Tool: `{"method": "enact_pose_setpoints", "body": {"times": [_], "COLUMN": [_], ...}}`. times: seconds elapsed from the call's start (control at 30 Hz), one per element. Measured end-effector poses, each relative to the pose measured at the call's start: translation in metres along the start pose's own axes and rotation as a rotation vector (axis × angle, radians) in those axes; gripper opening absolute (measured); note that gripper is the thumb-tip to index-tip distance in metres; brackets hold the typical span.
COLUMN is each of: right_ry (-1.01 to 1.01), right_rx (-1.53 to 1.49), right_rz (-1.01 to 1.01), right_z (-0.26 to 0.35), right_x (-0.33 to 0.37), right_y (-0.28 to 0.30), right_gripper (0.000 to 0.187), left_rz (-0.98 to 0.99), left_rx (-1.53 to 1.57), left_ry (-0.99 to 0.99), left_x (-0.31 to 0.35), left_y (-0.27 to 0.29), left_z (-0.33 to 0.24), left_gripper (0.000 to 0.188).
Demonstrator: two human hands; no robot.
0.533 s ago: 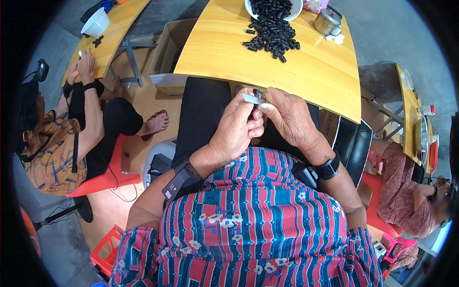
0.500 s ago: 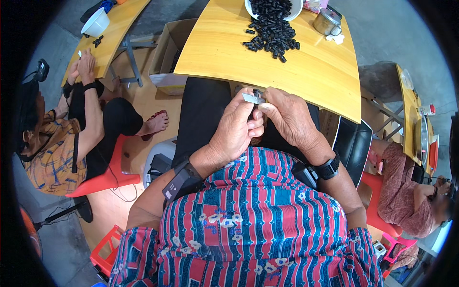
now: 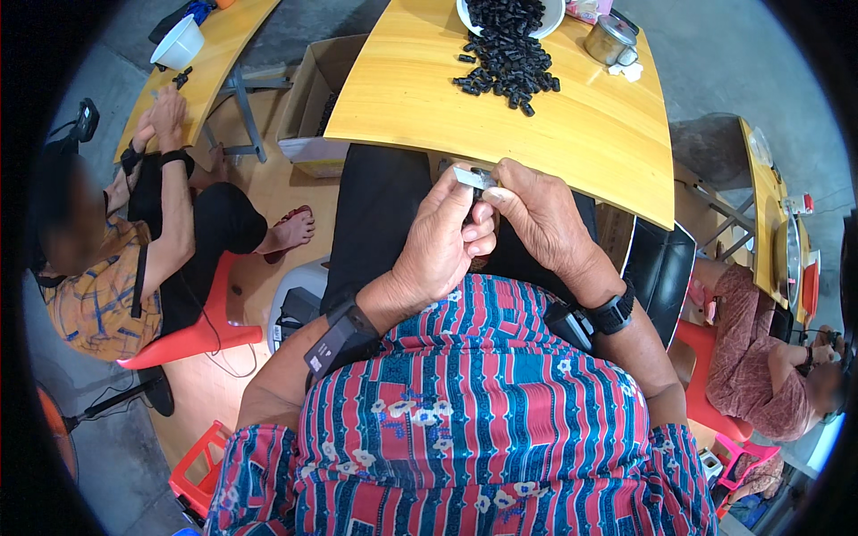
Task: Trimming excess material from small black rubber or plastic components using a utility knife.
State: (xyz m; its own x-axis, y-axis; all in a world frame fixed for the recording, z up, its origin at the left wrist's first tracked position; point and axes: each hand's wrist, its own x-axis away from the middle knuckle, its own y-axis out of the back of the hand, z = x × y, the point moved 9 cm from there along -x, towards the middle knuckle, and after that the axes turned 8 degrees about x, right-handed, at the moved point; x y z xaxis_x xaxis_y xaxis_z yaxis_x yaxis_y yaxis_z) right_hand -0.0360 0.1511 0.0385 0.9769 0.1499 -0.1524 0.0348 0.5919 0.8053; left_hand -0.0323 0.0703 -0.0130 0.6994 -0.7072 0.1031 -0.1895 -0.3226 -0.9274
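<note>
Just off the table's near edge, my left hand (image 3: pixel 440 234) is closed round a small black part (image 3: pixel 477 193); only bits of it show between the fingers. My right hand (image 3: pixel 547 217) pinches a short flat metal blade (image 3: pixel 474 178) between thumb and fingers. The blade lies across the black part, its slanted end pointing left toward my left thumb. Whatever handle the blade has is hidden in my right hand. Ahead on the yellow table (image 3: pixel 402 98), a heap of small black parts (image 3: pixel 514 71) spills from a white bowl (image 3: pixel 556 20).
A lidded metal cup (image 3: pixel 610 40) and crumpled white tissue (image 3: pixel 632 71) sit at the table's far right. Left of the table stands a cardboard box (image 3: pixel 308 94). Co-workers sit at a left table (image 3: pixel 210 54) and a right table (image 3: pixel 764 205).
The blade has shifted slightly up and right across the black part, its angle a little changed. My left hand stays almost still. The left co-worker's hands and head have moved.
</note>
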Motion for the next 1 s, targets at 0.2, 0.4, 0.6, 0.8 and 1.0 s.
{"method": "enact_pose_setpoints", "body": {"times": [0.2,0.4,0.6,0.8,1.0], "right_ry": [0.114,0.135,0.076,0.105,0.083], "right_rx": [0.06,0.095,0.052,0.08,0.022], "right_rz": [-0.002,-0.023,-0.005,-0.002,-0.009], "right_z": [0.0081,0.007,0.0037,0.0058,0.0031], "right_x": [0.0033,0.0062,0.0059,0.0058,0.006], "right_y": [-0.0002,-0.0001,-0.0007,-0.0003,-0.0017], "right_gripper": [0.029,0.028,0.027,0.027,0.026], "left_rz": [-0.013,-0.053,-0.045,-0.053,-0.037], "left_rx": [-0.003,-0.076,-0.108,-0.109,-0.125], "left_ry": [-0.01,-0.026,-0.041,-0.041,-0.052], "left_x": [0.0009,0.0013,0.0005,0.0005,-0.0001], "left_y": [0.0034,0.005,0.0019,0.0037,0.0051], "left_z": [0.0007,0.0019,0.0017,0.002,0.0017], "left_gripper": [0.014,0.017,0.018,0.018,0.016]}}
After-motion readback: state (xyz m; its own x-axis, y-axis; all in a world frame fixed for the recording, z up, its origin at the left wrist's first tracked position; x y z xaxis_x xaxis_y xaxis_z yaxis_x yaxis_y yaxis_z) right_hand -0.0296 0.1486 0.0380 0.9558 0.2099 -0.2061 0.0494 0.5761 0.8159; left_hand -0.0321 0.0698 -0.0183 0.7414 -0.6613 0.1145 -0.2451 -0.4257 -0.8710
